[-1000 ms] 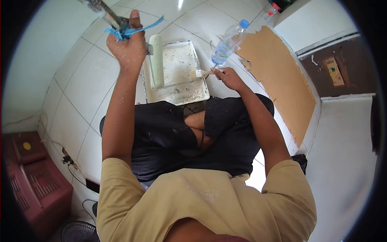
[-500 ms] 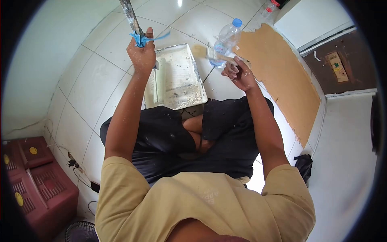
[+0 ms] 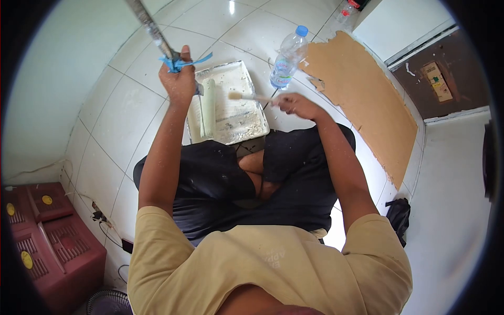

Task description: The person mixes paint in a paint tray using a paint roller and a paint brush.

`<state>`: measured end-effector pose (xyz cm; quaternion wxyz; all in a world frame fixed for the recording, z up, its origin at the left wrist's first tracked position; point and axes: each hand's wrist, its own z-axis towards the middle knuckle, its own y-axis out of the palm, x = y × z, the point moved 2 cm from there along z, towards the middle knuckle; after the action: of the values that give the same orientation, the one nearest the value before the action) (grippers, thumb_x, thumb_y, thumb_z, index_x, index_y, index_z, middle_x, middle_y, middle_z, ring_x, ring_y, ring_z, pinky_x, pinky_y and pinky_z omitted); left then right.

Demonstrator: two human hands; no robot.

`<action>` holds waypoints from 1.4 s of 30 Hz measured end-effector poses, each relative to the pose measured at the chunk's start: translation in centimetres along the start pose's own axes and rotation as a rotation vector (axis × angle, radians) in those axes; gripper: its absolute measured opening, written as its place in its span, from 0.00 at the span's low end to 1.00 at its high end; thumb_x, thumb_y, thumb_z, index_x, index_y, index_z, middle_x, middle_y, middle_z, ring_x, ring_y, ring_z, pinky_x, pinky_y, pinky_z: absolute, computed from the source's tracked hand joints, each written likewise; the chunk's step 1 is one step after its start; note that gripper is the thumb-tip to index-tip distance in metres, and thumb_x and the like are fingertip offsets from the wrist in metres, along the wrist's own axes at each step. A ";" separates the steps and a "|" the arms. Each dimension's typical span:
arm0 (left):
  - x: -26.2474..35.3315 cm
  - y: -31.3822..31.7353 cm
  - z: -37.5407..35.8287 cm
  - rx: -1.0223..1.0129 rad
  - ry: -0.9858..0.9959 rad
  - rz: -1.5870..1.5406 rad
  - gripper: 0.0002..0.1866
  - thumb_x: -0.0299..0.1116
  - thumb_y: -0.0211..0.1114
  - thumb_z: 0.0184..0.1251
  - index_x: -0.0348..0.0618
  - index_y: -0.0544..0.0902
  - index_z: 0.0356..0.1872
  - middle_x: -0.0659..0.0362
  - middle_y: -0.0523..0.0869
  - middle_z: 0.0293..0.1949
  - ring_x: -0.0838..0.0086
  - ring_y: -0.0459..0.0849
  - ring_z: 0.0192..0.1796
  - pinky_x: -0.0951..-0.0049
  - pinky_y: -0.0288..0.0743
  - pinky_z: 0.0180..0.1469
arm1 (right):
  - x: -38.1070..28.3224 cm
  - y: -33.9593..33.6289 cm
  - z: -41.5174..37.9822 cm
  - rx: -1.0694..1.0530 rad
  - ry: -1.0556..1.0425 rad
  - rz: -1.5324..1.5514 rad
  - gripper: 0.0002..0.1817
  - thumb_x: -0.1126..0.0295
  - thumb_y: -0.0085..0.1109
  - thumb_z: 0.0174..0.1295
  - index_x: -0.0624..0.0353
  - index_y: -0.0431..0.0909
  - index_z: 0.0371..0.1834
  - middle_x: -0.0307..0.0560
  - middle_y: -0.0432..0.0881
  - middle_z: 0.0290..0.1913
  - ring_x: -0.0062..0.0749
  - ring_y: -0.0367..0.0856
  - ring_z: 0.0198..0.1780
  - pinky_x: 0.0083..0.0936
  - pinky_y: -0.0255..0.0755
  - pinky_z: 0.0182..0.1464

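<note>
My left hand is wrapped round a paint-spattered pole, with a blue strip tied on it just above the fingers. The pole's roller, pale and long, lies over the left side of a white paint tray. Between the fingers of my right hand is a paintbrush, held level. Its bristles point left and are over the tray's upper right part. Dried flecks and paint cover the tray's bottom.
A clear bottle with a blue cap stands beyond my right hand. Brown cardboard lies on the tiles at the right. A dark red box and a fan are at the lower left; a black bag is at the right.
My right hand has moved left and down with the brush, from beside the bottle to the tray. My left hand has shifted slightly left and down, and the pole leans further left.
</note>
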<state>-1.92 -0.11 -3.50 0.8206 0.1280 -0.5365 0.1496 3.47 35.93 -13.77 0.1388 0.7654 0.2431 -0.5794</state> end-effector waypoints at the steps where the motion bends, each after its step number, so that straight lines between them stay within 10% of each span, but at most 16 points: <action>1: 0.4 -0.4 0.1 0.020 0.013 -0.103 0.21 0.38 0.72 0.79 0.44 0.74 0.25 0.65 0.75 0.19 0.81 0.71 0.20 0.74 0.65 0.23 | 2.3 -0.2 0.8 -0.006 0.025 -0.491 0.22 0.49 0.57 0.79 0.58 0.86 0.49 0.39 0.78 0.33 0.28 0.75 0.37 0.28 0.71 0.42; 2: 1.3 -0.7 0.3 0.042 0.030 -0.207 0.20 0.36 0.71 0.79 0.45 0.73 0.27 0.64 0.74 0.19 0.81 0.70 0.17 0.75 0.62 0.19 | 2.6 -0.3 1.3 -0.008 0.049 -0.984 0.26 0.45 0.56 0.78 0.60 0.86 0.51 0.48 0.86 0.36 0.39 0.84 0.41 0.38 0.77 0.46; 6: 6.1 -2.0 0.5 0.105 0.093 -0.352 0.21 0.36 0.71 0.79 0.45 0.70 0.27 0.64 0.73 0.18 0.82 0.71 0.17 0.76 0.62 0.19 | 1.7 0.7 1.6 -0.115 0.029 -0.908 0.29 0.44 0.52 0.80 0.63 0.87 0.51 0.56 0.89 0.42 0.51 0.87 0.46 0.46 0.78 0.51; 18: -0.6 -2.7 3.6 0.021 0.056 -0.230 0.18 0.35 0.70 0.79 0.45 0.72 0.29 0.65 0.74 0.20 0.82 0.70 0.19 0.76 0.64 0.22 | -2.5 0.5 0.5 0.114 -0.028 -0.222 0.24 0.52 0.47 0.85 0.60 0.86 0.51 0.33 0.69 0.25 0.20 0.65 0.29 0.22 0.63 0.34; 22: -0.4 -2.0 3.7 0.033 0.053 -0.187 0.19 0.34 0.70 0.79 0.46 0.72 0.27 0.65 0.74 0.19 0.81 0.69 0.18 0.76 0.63 0.21 | -0.1 -1.3 1.0 -0.004 0.022 -0.205 0.25 0.51 0.47 0.84 0.61 0.87 0.50 0.38 0.75 0.25 0.26 0.73 0.30 0.27 0.70 0.37; 25: 3.0 -2.1 2.8 0.064 0.068 -0.290 0.22 0.34 0.70 0.79 0.48 0.68 0.25 0.64 0.73 0.19 0.82 0.68 0.18 0.75 0.59 0.21 | 2.4 -2.0 1.7 0.006 0.057 -0.763 0.28 0.49 0.49 0.82 0.63 0.88 0.45 0.53 0.86 0.31 0.44 0.85 0.36 0.40 0.78 0.47; 39: -1.2 -0.6 3.0 -0.059 -0.026 -0.192 0.20 0.38 0.72 0.78 0.45 0.74 0.26 0.65 0.74 0.18 0.81 0.72 0.19 0.75 0.64 0.22 | -4.5 -0.5 -1.8 -0.075 0.037 0.002 0.22 0.50 0.56 0.81 0.62 0.84 0.47 0.33 0.75 0.28 0.19 0.72 0.32 0.22 0.69 0.37; 42: -1.0 -0.2 2.8 -0.032 0.016 -0.144 0.21 0.37 0.72 0.78 0.44 0.74 0.25 0.65 0.73 0.18 0.81 0.69 0.18 0.75 0.60 0.21 | 0.2 -2.9 -0.4 -0.076 0.311 -0.595 0.24 0.49 0.57 0.79 0.62 0.87 0.43 0.38 0.80 0.30 0.22 0.76 0.34 0.24 0.72 0.39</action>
<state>-4.59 -1.46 -3.28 0.8354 0.1520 -0.5216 0.0829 2.32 38.61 -13.59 -0.0465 0.7344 0.4956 -0.4614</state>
